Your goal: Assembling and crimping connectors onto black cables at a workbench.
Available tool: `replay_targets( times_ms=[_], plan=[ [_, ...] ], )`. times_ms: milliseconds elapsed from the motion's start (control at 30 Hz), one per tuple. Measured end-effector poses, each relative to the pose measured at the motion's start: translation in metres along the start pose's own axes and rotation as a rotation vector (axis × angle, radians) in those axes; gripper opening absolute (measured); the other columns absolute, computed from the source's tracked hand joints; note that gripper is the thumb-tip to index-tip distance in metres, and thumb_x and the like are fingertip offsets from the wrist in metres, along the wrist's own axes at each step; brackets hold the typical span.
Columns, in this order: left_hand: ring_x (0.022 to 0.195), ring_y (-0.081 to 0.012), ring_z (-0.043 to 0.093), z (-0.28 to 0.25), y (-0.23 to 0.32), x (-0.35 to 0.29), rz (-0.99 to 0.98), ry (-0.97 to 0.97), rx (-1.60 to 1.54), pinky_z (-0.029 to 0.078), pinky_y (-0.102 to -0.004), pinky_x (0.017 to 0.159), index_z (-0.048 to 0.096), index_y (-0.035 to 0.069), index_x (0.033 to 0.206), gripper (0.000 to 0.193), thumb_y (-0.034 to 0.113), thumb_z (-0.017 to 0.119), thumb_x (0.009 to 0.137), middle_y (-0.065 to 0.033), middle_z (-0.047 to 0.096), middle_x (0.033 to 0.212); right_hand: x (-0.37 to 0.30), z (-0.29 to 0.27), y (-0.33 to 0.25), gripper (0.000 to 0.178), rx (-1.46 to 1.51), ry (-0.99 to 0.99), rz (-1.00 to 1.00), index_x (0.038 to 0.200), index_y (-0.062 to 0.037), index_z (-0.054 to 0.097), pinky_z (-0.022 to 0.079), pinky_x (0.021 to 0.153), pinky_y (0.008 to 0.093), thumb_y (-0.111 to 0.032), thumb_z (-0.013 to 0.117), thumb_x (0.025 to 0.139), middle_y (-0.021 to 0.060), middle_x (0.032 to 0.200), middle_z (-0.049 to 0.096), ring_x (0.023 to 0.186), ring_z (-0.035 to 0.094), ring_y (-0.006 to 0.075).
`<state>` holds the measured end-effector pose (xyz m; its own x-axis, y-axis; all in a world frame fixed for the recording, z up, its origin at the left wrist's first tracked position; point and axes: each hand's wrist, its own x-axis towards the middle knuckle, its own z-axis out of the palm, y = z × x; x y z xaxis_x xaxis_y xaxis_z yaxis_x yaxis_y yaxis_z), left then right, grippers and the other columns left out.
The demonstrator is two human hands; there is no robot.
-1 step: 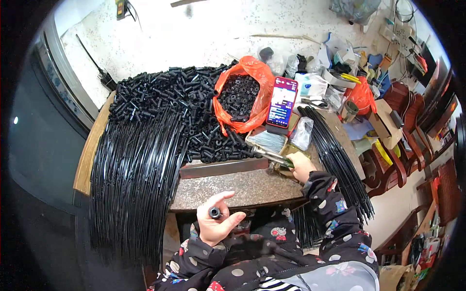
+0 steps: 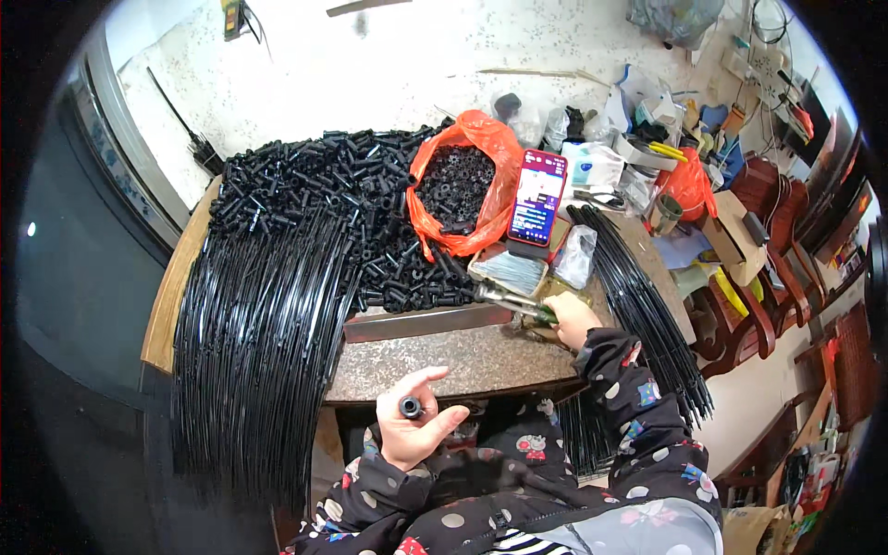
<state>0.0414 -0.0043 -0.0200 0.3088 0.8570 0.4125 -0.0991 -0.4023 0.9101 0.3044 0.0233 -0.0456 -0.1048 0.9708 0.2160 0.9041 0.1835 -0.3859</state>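
My left hand [image 2: 407, 425] is at the table's front edge, its fingers curled round a short black tube piece [image 2: 410, 407] whose hollow end faces up. The thumb and index finger stick out towards the right. Over the right part of the table, my right hand [image 2: 573, 320] grips a pair of pliers [image 2: 509, 301] with metal jaws and green handles. The jaws point left, near the end of a long metal bar [image 2: 425, 324]. Behind the bar lies a big heap of short black tubular parts [image 2: 314, 176].
Long thin black rods [image 2: 259, 351] hang over the table's left front; another bundle [image 2: 638, 305] lies at the right. An orange bag [image 2: 504, 157] of small black parts stands beside a propped phone [image 2: 538, 199]. A box of thin pins [image 2: 509, 268] sits below the phone.
The pliers in my right hand have shifted very slightly, with their jaws a little lower. My left hand and the tube piece look unmoved.
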Motion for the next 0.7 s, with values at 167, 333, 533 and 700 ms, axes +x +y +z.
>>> replay_targets(
  times_ms=[167,333,533,700],
  plan=[
    [0.043,-0.0013,0.030,0.002,0.000,0.001,0.023,0.006,0.016,0.022,-0.0153,0.041,0.048,-0.004,0.090,0.038,0.010,0.064,0.059,0.0067,0.034,0.048,0.001,0.004,-0.003,0.016,-0.139,0.029,-0.090,0.078,-0.0063,0.044,0.041,0.061,0.0336,-0.004,0.044,0.062,0.0105,0.074,0.046,0.075,0.046,0.0259],
    [0.041,-0.0008,0.030,0.001,-0.008,-0.001,0.015,0.049,-0.022,0.022,-0.0148,0.039,0.050,-0.003,0.086,0.032,0.006,0.063,0.058,0.0054,0.036,0.045,-0.001,0.015,0.013,0.011,-0.209,0.189,-0.280,0.074,-0.0047,0.042,0.041,0.058,0.0320,-0.006,0.042,0.063,0.0081,0.069,0.046,0.073,0.046,0.0238],
    [0.042,-0.0013,0.032,0.007,-0.004,0.001,0.070,0.008,0.039,0.024,-0.0150,0.041,0.049,-0.002,0.085,0.029,0.004,0.062,0.059,0.0051,0.037,0.046,-0.001,0.017,0.015,0.020,-0.196,0.200,-0.306,0.079,-0.0052,0.043,0.039,0.059,0.0315,-0.003,0.044,0.060,0.0083,0.067,0.046,0.071,0.044,0.0243],
    [0.040,-0.0012,0.031,0.009,-0.003,-0.002,0.041,-0.030,0.012,0.024,-0.0152,0.040,0.050,-0.002,0.083,0.026,0.003,0.061,0.059,0.0046,0.038,0.044,-0.003,0.016,0.016,0.029,0.076,0.235,0.060,0.083,-0.0043,0.043,0.037,0.060,0.0361,-0.001,0.053,0.056,0.0119,0.069,0.046,0.073,0.044,0.0317]
  ],
)
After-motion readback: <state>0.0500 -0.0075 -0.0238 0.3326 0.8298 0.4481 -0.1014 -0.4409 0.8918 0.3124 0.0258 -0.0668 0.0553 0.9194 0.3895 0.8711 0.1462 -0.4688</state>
